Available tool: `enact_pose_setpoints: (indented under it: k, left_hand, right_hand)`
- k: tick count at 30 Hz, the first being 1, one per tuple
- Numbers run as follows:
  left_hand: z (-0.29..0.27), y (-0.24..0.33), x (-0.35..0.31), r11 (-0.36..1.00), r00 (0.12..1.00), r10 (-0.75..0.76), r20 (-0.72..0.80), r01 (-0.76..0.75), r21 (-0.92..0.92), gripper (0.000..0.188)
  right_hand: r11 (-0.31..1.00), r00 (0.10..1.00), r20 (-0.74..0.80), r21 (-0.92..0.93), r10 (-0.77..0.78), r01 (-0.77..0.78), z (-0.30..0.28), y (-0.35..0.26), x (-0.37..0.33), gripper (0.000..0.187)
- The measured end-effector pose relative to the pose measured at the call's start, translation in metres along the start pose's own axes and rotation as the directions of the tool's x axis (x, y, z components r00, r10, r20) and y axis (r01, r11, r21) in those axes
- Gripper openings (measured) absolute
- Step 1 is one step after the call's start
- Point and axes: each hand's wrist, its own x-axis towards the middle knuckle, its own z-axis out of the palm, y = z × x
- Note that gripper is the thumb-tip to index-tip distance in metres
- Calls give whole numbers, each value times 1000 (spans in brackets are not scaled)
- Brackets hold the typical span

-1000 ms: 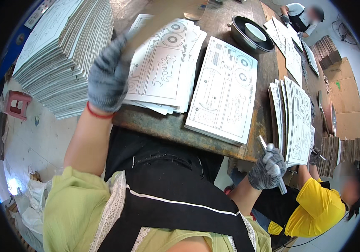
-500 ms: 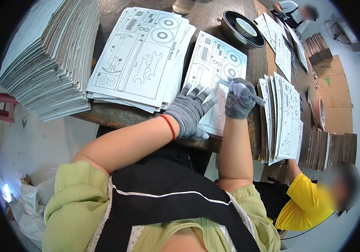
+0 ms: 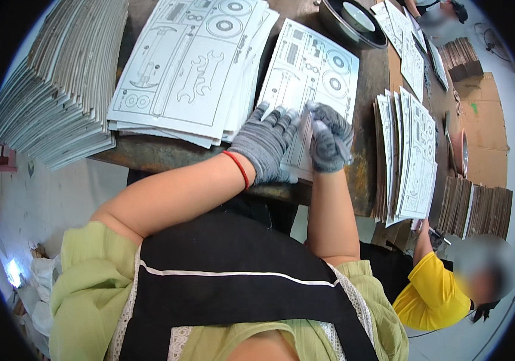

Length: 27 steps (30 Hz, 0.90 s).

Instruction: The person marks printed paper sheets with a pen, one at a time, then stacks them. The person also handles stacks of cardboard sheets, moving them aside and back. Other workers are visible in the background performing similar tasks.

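Observation:
My left hand (image 3: 268,144), in a grey glove, lies with fingers spread across the left edge of a printed sheet (image 3: 333,85) that bears line drawings of tools and wheels. My right hand (image 3: 329,139), gloved too, is closed over the right part of the same sheet. A slim grey tool (image 3: 346,153) sticks out past the heel of that fist; most of it is hidden, so its kind is unclear. Left of my left hand lies a loose pile of larger printed sheets (image 3: 179,78), showing wrenches and a hammer.
A tall stack of printed boards (image 3: 77,78) stands at far left. Behind the sheet sits a dark bowl (image 3: 363,39). More printed boards (image 3: 411,162) stand on the right. A co-worker in yellow (image 3: 435,292) is at lower right; another person (image 3: 423,6) is at the far edge.
My right hand has shifted down and left across the sheet, closer to my left hand, and the tool in it has turned. My left hand stays spread on the sheet. The whole view has shifted slightly.

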Motion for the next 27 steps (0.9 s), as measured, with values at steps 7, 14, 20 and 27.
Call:
enact_pose_setpoints:
  k: [7, 14, 20, 27]
  left_hand:
    - [0, 3, 0, 999, 999, -31, 21, 30, 36, 103]
    - [-13, 11, 0, 999, 994, 32, 104, -35, 34, 91]
    - [-70, -9, -17, 970, 984, 80, -162, -114, -214, 55]
    - [-93, -110, -109, 872, 278, -305, -911, -304, -384, 30]
  right_hand:
    - [850, 979, 146, -489, -140, 194, -8, -51, -105, 13]
    - [905, 964, -118, 333, -239, 265, -28, -72, -84, 16]
    - [749, 849, -410, 432, -334, 503, -77, -134, -87, 33]
    - [831, 899, -298, 367, -321, 418, -76, -91, -88, 31]
